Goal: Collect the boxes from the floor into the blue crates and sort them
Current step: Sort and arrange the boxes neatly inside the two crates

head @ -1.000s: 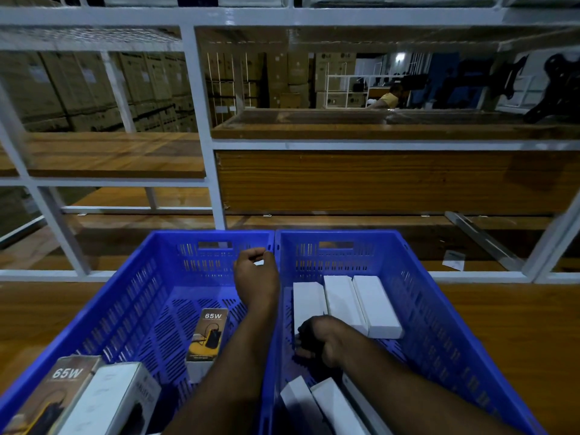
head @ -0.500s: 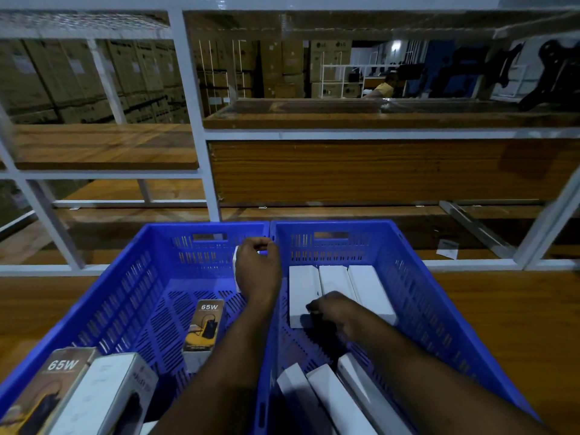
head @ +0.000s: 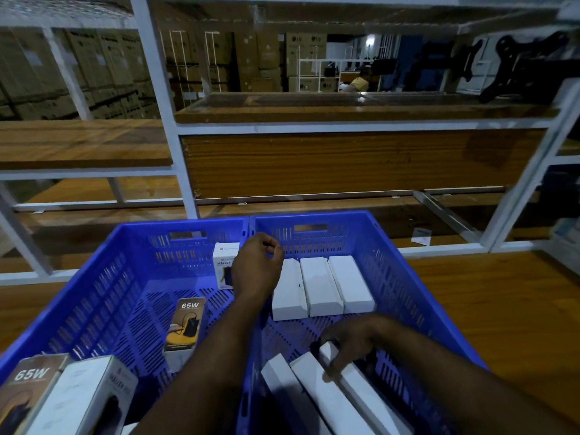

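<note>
White long box (head: pixel 354 376) is lying at the right crate's (head: pixel 405 277) near edge, long axis running front to back; we are pinching its far end with our right hand (head: pixel 351 340). Left hand (head: pixel 257 268) is hovering curled, holding nothing, by the upright box (head: pixel 223 265).

My left arm (head: pixel 219 356) covers part of the upright box (head: pixel 223 265), so I can't read its whole label. Bottom edge chops off the near white boxes (head: pixel 301 400), and the person way back (head: pixel 357 84) is too tiny to make out.

"HALLEY" on the small white box (head: pixel 225 265) at the far end of the left blue crate (head: pixel 103 296), "65W" on the dark box (head: pixel 185 324) in its middle, "65W" on the brown box (head: pixel 29 384) at its near corner
</note>
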`<state>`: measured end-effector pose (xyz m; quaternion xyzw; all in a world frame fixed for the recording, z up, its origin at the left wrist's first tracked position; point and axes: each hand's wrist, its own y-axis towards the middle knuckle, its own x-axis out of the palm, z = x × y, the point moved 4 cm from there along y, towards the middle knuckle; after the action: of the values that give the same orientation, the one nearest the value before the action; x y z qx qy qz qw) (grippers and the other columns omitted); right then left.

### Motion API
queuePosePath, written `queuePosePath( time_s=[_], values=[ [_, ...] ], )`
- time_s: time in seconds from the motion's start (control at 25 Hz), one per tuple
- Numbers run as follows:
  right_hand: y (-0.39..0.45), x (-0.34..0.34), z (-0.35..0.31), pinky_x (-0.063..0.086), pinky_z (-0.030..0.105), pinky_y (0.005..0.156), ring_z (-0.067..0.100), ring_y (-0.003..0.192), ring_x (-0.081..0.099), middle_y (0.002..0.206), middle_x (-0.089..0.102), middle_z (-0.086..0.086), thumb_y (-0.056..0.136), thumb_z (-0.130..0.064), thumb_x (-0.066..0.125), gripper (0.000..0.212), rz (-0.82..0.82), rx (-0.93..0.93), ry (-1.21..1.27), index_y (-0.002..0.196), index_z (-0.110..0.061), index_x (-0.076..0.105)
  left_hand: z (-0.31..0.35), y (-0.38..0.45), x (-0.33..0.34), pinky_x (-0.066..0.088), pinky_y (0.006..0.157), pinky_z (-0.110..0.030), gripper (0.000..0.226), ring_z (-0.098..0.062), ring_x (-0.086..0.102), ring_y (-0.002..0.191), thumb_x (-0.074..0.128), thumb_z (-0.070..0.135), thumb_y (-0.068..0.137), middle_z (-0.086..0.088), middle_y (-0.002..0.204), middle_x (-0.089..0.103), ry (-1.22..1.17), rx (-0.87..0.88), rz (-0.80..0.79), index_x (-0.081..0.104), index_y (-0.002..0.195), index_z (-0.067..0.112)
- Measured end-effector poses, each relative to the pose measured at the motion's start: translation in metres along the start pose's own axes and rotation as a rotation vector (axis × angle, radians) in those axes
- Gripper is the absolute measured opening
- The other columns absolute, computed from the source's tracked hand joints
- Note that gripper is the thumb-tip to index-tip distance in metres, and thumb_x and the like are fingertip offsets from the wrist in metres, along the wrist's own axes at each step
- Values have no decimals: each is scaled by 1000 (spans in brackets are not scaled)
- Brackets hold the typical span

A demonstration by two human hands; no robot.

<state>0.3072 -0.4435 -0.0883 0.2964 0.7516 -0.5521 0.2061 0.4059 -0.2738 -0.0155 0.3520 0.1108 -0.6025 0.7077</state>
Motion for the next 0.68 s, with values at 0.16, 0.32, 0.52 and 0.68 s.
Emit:
queuePosePath(
  time_s=[0.16, 0.32, 0.52, 0.68],
  values=[
    [-5, 1, 24, 60, 44, 79, 31, 132, 44, 153, 33, 2, 77, -37, 83, 90, -2, 133, 326, 150, -17, 35, 1, 0, 1, 57, 75, -36, 6, -15, 65, 84, 61, 23, 94, 4, 100, 68, -19, -13, -25, 66, 99, 22],
    [-6, 5, 31, 60, 46, 79, 34, 126, 53, 141, 47, 7, 75, -23, 85, 75, -122, 120, 420, 138, -14, 46, 2, 0, 2, 55, 72, -33, 7, -15, 65, 81, 61, 22, 94, 4, 99, 68, -22, -13, -45, 65, 100, 22],
    [-6, -16, 37, 59, 31, 60, 30, 97, 64, 107, 61, 14, 82, -6, 76, 34, -11, 74, 450, 108, -17, 57, 4, -3, 7, 51, 66, -29, 7, -13, 62, 72, 61, 18, 92, 3, 96, 67, -52, 12, -82, 65, 97, 23],
    [-10, -41, 36, 55, 30, 68, 18, 79, 56, 94, 61, 9, 78, -12, 77, 35, 190, -31, 672, 112, -14, 67, 11, -11, 23, 55, 66, -30, 9, -16, 64, 76, 61, 18, 91, 0, 95, 69, -177, -14, -189, 63, 95, 25]
  ],
)
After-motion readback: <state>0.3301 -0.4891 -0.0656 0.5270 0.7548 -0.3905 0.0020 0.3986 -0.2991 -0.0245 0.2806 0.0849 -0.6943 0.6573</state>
